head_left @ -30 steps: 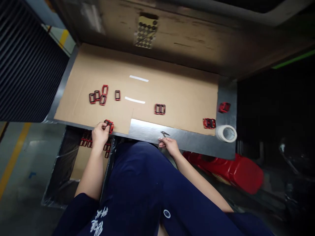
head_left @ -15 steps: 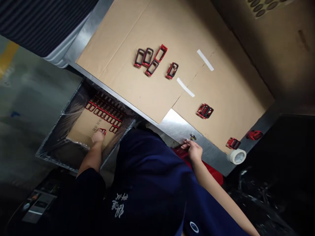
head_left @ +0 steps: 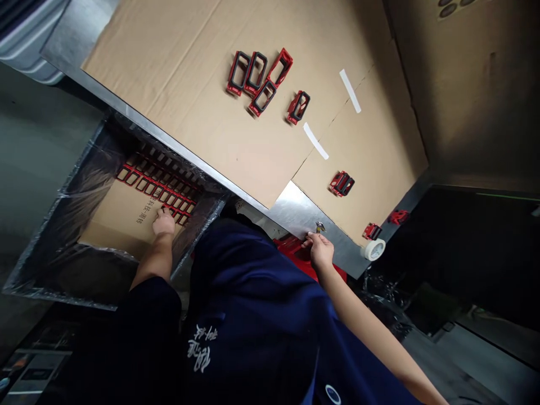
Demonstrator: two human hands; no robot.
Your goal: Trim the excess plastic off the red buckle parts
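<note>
My left hand (head_left: pixel 163 223) reaches down into a plastic-lined carton (head_left: pixel 63 225) below the table edge, fingertips on a red-and-black rectangular frame part at the end of the rows of frame parts (head_left: pixel 157 184) laid on cardboard inside. My right hand (head_left: pixel 320 248) rests at the metal table edge (head_left: pixel 295 211), fingers closed on a small metal tool (head_left: pixel 320 226). On the cardboard-covered table lie several more frame parts (head_left: pixel 258 76), a single one (head_left: pixel 298 106) and another pair (head_left: pixel 342 183).
A roll of white tape (head_left: pixel 373 249) sits at the table's right corner beside two red parts (head_left: pixel 371 230). A red container (head_left: pixel 295 250) lies under the table near my knee. Two tape strips (head_left: pixel 315 140) are stuck on the cardboard. A brown panel rises behind the table.
My left hand carried a red frame part from the table edge down into the carton and now sets it by the rows. The view tilted left and down. My right hand stayed put.
</note>
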